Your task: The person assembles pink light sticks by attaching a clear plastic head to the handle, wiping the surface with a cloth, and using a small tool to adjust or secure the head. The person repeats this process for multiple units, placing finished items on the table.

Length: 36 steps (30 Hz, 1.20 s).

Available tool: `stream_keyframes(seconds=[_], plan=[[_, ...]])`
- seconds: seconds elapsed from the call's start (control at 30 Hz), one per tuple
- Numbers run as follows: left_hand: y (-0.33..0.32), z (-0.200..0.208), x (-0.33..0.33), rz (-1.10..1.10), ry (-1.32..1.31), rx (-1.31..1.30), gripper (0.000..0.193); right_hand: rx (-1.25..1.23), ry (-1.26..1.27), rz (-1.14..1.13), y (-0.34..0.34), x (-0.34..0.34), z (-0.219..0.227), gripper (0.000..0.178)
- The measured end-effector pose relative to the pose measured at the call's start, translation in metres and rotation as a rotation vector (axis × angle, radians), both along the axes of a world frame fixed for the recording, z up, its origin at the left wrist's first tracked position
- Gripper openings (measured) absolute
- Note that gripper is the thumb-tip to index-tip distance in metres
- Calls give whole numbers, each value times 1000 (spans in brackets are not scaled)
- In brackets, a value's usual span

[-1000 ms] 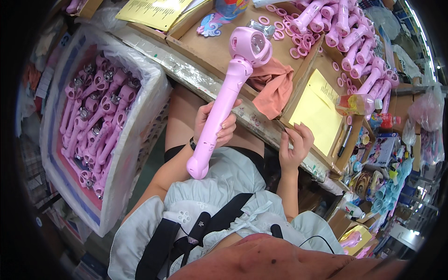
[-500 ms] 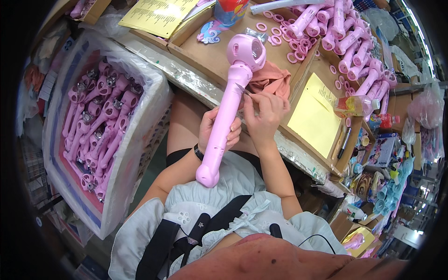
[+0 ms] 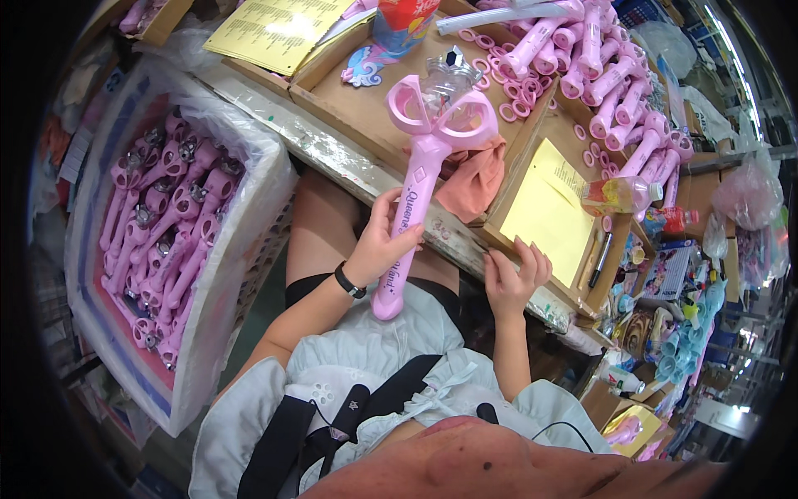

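Note:
My left hand [image 3: 378, 245] grips the handle of a pink toy wand [image 3: 420, 179] and holds it upright over my lap. The wand's head is a pink bow around a clear gem, now turned to face me. My right hand [image 3: 514, 279] hovers near the table's front edge, fingers curled, apart from the wand; I cannot see anything in it. A black watch sits on my left wrist.
A plastic-lined crate [image 3: 241, 249] at my left holds several pink wands. On the cardboard-covered table [image 3: 349, 108] lie an orange cloth [image 3: 474, 179], yellow sheets [image 3: 544, 216], loose pink rings [image 3: 507, 91], a pile of pink wand handles [image 3: 615, 91], a small bottle [image 3: 619, 195] and a pen.
The wand has been turned so its bow head faces me and raised a little. My right hand, which touched the wand half a second ago, has let go and moved back right.

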<state>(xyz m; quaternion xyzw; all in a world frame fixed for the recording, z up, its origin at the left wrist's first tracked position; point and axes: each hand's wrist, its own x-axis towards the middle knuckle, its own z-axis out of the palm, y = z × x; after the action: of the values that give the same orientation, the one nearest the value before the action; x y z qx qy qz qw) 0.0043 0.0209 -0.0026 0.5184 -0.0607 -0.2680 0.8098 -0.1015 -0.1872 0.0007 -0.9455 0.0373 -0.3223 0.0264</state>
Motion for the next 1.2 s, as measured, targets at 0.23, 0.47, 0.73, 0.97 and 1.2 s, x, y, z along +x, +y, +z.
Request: stream_keyframes(seconds=[0.23,0.47,0.73,0.97,1.2], plan=[[-1,-2,-4,-50,-15,62,62,5,66,-164,-1,-15,-14,22],[-12,-6,-9,10,-62,17,66,984,309,279,71,-18,-5,55],[14,23,43,-1,194,-491,58,1689,1036,400,97,-12,-22,51],[30,41,61,262,-244,-431,96,1099,649,438,107,-4,-13,49],[62,6,59,571,-124,-40,88,719,597,473,117,15,-2,53]])
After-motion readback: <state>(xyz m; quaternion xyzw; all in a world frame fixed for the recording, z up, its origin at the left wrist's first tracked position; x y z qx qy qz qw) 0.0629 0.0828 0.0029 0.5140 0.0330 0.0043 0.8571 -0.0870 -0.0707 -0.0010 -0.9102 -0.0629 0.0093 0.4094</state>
